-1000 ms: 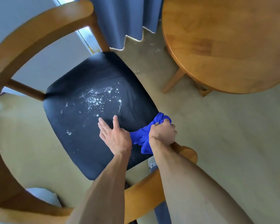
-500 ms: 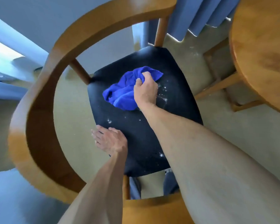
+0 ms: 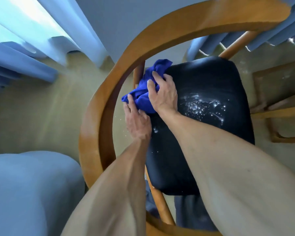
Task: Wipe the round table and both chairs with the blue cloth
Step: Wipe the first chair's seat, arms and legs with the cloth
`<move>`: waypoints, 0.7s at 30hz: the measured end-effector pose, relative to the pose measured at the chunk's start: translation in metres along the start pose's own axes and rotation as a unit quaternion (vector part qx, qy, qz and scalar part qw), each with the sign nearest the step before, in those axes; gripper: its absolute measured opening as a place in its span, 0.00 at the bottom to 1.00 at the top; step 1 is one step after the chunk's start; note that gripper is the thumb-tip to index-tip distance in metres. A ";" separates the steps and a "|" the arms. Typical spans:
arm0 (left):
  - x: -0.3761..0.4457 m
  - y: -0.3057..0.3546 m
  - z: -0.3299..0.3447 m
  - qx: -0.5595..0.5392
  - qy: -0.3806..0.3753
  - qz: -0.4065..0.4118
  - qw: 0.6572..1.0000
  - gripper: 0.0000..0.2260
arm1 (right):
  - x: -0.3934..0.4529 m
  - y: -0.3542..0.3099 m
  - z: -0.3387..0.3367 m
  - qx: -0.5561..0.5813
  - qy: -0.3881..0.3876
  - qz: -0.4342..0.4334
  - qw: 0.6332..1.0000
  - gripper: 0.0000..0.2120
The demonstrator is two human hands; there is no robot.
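Note:
A wooden chair with a curved backrest rail (image 3: pixel 109 92) and a black padded seat (image 3: pixel 211 82) fills the view. The blue cloth (image 3: pixel 144 97) is bunched at the seat's left edge, against a rail post. My right hand (image 3: pixel 163 92) presses down on the cloth and grips it. My left hand (image 3: pixel 136 120) lies flat at the seat's left edge, its fingertips touching the cloth's lower corner. White crumbs and smears (image 3: pixel 203 108) speckle the seat to the right of my hands. The round table's top is out of view.
Wooden legs and braces of the table base (image 3: pixel 279 113) stand right of the chair. Blue curtains (image 3: pixel 271 36) hang behind it and more at the far left. A pale grey cushioned surface (image 3: pixel 29 189) sits at lower left. Beige floor (image 3: pixel 41 108) surrounds the chair.
My right hand has swept the cloth from the middle of the seat to its left edge. My left hand moved up to meet the cloth. The view swung left, so the tabletop dropped out.

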State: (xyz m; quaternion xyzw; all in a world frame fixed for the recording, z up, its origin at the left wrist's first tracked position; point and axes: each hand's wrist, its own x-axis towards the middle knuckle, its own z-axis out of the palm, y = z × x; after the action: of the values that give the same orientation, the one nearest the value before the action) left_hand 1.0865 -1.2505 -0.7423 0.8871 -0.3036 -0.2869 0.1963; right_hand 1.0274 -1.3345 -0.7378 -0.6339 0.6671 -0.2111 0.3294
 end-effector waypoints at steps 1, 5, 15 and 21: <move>0.001 0.008 0.000 -0.007 0.008 -0.011 1.000 0.31 | 0.001 0.004 0.001 -0.040 -0.010 -0.005 0.999 0.21; 0.025 0.015 0.000 -0.139 -0.020 -0.040 0.989 0.25 | 0.015 0.004 -0.003 -0.165 -0.016 -0.060 0.984 0.23; 0.027 0.042 -0.002 -0.115 -0.005 -0.028 0.993 0.29 | 0.046 0.036 -0.032 -0.178 0.093 0.078 0.977 0.19; 0.033 0.063 0.021 -0.012 -0.002 -0.018 1.000 0.41 | 0.052 0.087 -0.064 -0.309 -0.006 0.105 0.945 0.23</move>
State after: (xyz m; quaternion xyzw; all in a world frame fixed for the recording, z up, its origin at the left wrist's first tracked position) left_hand 1.0681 -1.3225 -0.7378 0.8893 -0.2846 -0.2961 0.2010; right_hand 0.9220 -1.3846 -0.7631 -0.6325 0.7603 0.0444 0.1413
